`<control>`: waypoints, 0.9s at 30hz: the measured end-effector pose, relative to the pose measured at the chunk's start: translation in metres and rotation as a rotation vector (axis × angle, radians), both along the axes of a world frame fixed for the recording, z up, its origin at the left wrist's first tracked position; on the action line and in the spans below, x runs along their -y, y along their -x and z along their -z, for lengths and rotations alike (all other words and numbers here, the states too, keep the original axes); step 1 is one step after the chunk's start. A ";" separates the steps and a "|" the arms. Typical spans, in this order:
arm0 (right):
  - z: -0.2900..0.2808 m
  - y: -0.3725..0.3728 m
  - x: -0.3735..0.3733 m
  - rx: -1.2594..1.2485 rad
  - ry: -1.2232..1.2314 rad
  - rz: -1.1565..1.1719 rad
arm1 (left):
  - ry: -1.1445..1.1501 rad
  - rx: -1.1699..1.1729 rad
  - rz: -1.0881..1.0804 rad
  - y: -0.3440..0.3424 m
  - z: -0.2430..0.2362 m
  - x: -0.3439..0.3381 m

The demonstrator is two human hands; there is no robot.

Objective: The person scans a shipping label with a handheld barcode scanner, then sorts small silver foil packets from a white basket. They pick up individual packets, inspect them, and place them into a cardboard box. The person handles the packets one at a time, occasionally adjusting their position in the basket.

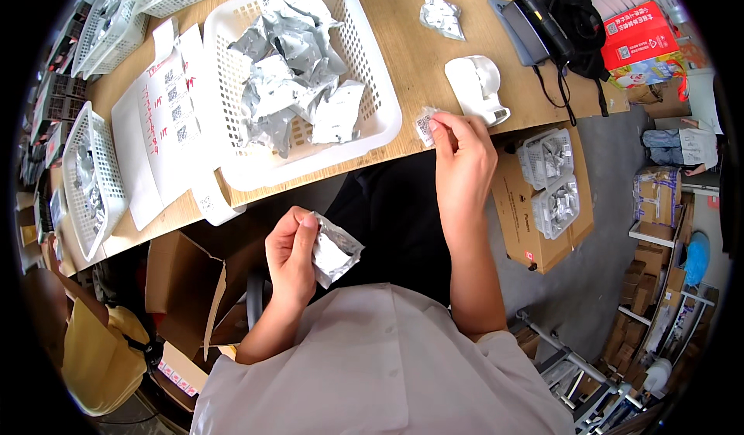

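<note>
Now the left hand [291,253] is pinching a crumpled silver foil packet [335,250] between thumb and fingers, holding it over the lap — below the table edge. Meanwhile the right hand [463,160] is gripping a small square label [425,125] at its fingertips, right at the wooden table [411,55] edge. Just beyond those fingertips a white tape dispenser [478,88] is sitting; to their left, a white basket [364,63] of silver packets is resting beside white label sheets [167,117]. Further off — a red box [637,33] is lying at the table's far corner, and cardboard cartons [535,226] are standing on the grey floor.
</note>
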State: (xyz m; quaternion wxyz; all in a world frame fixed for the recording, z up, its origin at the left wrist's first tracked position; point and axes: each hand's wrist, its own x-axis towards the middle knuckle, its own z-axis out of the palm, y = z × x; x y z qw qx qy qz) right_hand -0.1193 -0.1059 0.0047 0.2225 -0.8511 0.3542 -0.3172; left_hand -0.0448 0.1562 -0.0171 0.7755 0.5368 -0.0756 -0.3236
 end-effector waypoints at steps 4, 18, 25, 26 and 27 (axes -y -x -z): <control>-0.012 -0.007 -0.006 -0.104 0.104 0.084 | -0.025 0.020 0.029 0.001 0.000 -0.003; -0.054 0.030 -0.056 0.263 -0.148 -0.230 | 0.224 0.550 0.040 -0.017 -0.018 0.015; -0.090 0.028 -0.089 0.028 -0.533 -0.653 | 0.243 0.611 0.114 -0.013 -0.005 0.014; -0.090 0.027 -0.087 0.053 -0.475 -0.651 | 0.276 0.616 0.119 -0.015 -0.003 0.015; -0.090 0.027 -0.085 0.078 -0.418 -0.649 | 0.288 0.609 0.155 -0.015 -0.003 0.015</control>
